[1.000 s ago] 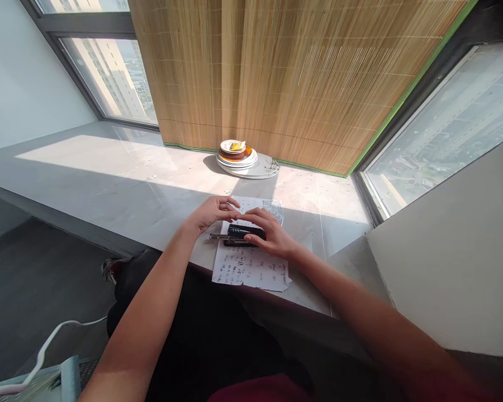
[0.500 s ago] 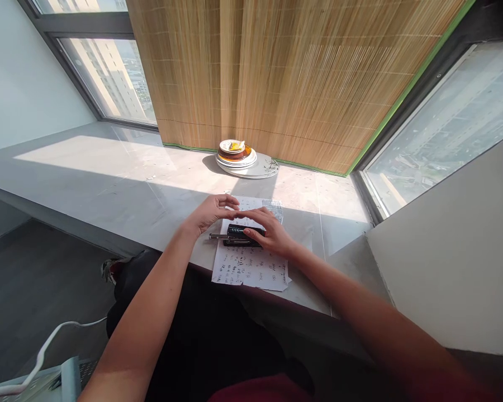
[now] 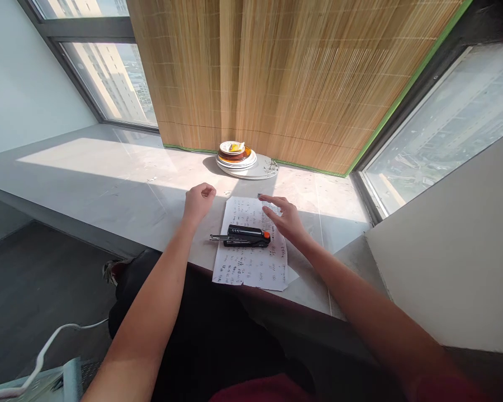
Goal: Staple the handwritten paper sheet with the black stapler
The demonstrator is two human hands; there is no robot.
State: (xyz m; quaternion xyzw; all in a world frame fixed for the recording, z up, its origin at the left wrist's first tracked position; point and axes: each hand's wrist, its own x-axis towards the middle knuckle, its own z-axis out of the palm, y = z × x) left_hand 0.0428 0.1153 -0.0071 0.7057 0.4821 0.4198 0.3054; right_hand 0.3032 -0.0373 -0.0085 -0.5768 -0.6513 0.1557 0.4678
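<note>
A black stapler (image 3: 247, 236) with an orange end lies across handwritten paper sheets (image 3: 251, 268), its metal rail sticking out to the left. My left hand (image 3: 199, 202) is raised left of the paper's top, its fingers curled together; whatever may be inside them is hidden. Over the upper right of the paper is my right hand (image 3: 285, 218), thumb and fingers apart, not touching the stapler. A tiny dark piece (image 3: 259, 196) shows at its index fingertip, too small to identify.
Behind the paper, a stack of plates (image 3: 236, 161) stands on a round grey board (image 3: 265, 167) by the bamboo blind (image 3: 251, 78). The ledge's front edge runs close to my legs. A white cable (image 3: 46, 349) hangs at lower left.
My hands have moved apart, the left one up and leftward with its fingers curling in, the right one up and rightward. The stapler's orange end is now uncovered.
</note>
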